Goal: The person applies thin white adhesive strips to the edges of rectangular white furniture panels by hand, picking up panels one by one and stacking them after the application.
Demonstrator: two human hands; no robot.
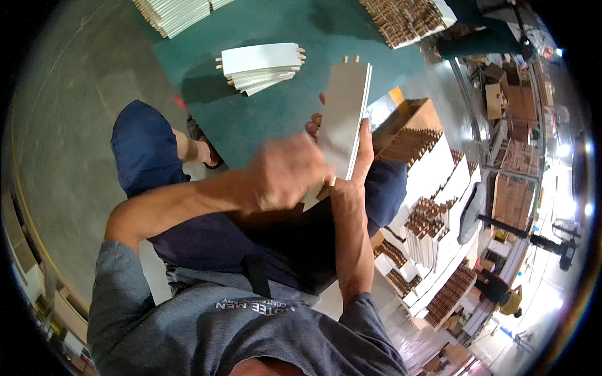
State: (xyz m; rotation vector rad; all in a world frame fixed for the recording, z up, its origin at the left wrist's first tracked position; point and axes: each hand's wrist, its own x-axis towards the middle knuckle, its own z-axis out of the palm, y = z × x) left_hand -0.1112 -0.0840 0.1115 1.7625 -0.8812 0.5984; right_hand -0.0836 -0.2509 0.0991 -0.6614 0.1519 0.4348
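From the head camera, looking down: the person is sitting and holding up a white board (343,119) over the lap. Little wooden pegs are already sticking out of its top end, and one peg is showing at the bottom end, just beside the fingers — so I am guessing some pegs are in and the bottom end is being worked on.

The right hand (354,147) is wrapping the board's edge, thumb along the side. The left hand (285,172) is blurry, curled at the bottom end — I cannot tell what it is pinching.

A small stack of boards (260,66) with pegs is lying on the green mat (207,56), well past the fingertips.
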